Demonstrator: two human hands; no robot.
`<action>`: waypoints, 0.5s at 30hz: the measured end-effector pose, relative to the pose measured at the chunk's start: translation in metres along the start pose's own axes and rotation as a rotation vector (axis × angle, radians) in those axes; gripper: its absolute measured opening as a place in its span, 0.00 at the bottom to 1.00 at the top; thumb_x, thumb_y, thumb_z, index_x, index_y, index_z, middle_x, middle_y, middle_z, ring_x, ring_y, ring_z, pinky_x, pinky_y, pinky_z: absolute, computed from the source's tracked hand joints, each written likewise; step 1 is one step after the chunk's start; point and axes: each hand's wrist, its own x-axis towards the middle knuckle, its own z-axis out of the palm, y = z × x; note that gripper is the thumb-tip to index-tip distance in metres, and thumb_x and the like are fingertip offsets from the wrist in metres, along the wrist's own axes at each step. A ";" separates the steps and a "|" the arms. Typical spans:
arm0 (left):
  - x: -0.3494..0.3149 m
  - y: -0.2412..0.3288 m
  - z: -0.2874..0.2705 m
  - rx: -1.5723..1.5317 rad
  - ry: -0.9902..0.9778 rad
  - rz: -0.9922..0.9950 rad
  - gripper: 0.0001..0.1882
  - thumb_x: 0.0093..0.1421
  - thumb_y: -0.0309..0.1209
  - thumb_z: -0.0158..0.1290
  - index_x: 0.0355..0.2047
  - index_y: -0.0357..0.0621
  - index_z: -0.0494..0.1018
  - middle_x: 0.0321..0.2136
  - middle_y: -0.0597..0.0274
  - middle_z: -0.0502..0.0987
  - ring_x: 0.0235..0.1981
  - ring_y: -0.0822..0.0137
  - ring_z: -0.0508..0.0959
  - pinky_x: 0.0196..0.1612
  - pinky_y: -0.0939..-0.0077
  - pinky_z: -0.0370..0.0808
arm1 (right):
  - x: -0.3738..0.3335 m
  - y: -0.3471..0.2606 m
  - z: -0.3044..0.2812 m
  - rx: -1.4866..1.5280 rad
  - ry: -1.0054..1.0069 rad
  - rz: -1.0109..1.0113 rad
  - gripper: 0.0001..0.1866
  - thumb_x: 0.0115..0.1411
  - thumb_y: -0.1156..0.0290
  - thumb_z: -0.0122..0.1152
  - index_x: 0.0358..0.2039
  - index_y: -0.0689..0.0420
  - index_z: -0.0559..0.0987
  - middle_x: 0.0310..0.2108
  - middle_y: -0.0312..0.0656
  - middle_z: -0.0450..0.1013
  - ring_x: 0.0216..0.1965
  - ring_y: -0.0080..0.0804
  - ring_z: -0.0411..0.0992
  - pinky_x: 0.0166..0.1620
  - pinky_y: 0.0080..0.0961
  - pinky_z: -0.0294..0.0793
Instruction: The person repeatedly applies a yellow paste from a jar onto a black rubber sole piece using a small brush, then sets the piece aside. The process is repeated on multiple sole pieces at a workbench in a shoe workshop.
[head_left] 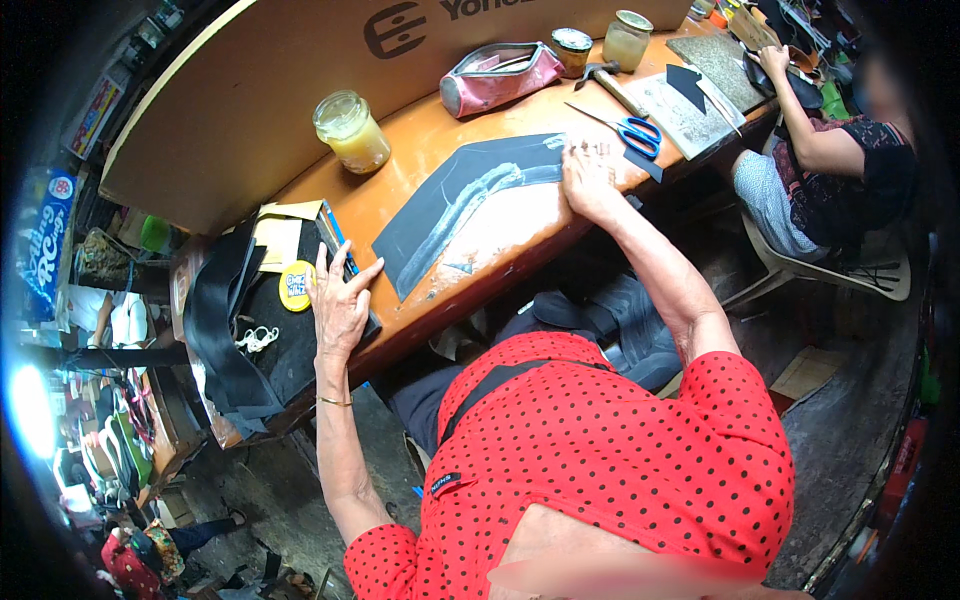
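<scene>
The dark sheet point(430, 205), streaked with white along its inner curve, lay flat on the orange table point(415, 150), spanning the space between the two hands. The left hand point(338, 305) was spread, its thumb extended toward the sheet's left end; whether the two touched could not be told. Just beside its fingers was a round yellow lid point(295, 286). The right hand point(590, 180) was placed at the sheet's opposite end, fingers directed away from the body; these were blurred, so whether they pinched or merely pressed could not be determined. Blue-handled scissors point(640, 137) lay just beyond the right hand. Behind the sheet stood a glass jar point(352, 135) with pale yellow contents and, farther right, a pink pouch point(500, 80).
</scene>
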 end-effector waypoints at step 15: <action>0.001 0.002 -0.003 -0.008 -0.016 0.003 0.23 0.51 0.25 0.47 0.45 0.66 0.77 0.60 0.60 0.61 0.65 0.49 0.52 0.64 0.45 0.43 | 0.013 0.004 0.014 -0.313 -0.253 -0.316 0.31 0.62 0.69 0.29 0.65 0.67 0.44 0.67 0.55 0.45 0.68 0.47 0.43 0.67 0.47 0.40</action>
